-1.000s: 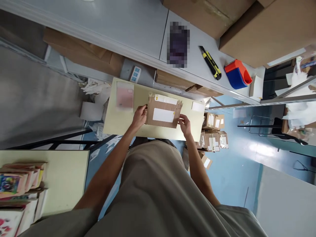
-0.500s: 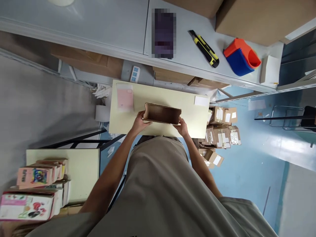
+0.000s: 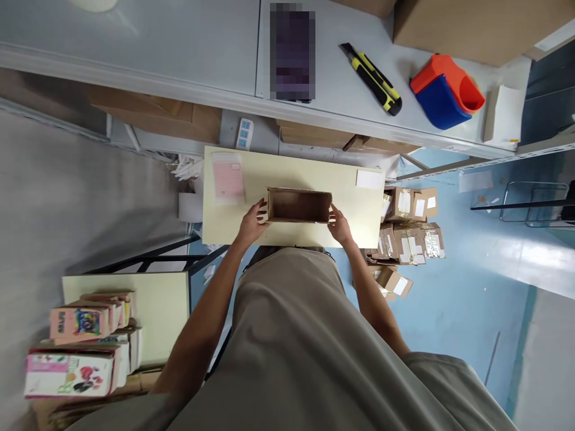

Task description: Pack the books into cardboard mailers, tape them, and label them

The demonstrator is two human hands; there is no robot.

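Note:
An open-topped cardboard box (image 3: 299,223) stands on the pale yellow table (image 3: 278,235) in front of my body, its inside dark and bare. At its left end is my left hand (image 3: 252,224), fingers somewhat spread and fingertips pressed against the outer wall. My right hand (image 3: 340,227) grips the opposite end in the same way, so the box sits between both hands. Some fingertips are hidden by the box walls. A pink printed sheet (image 3: 227,179) lies left of the box, and a white label (image 3: 369,179) lies to its right.
Above the table runs a grey shelf (image 3: 202,66) with a yellow-black utility knife (image 3: 372,79), a red-and-blue holder (image 3: 447,91) and a white paper stack (image 3: 503,114). Several taped boxes (image 3: 411,244) are piled on the right. Books (image 3: 69,374) are stacked on a lower-left table (image 3: 162,311).
The box has turned slightly and its rim now looks straighter and squarer. My fingers have shifted from the near corners to its two ends and are more spread. The camera view has moved slightly.

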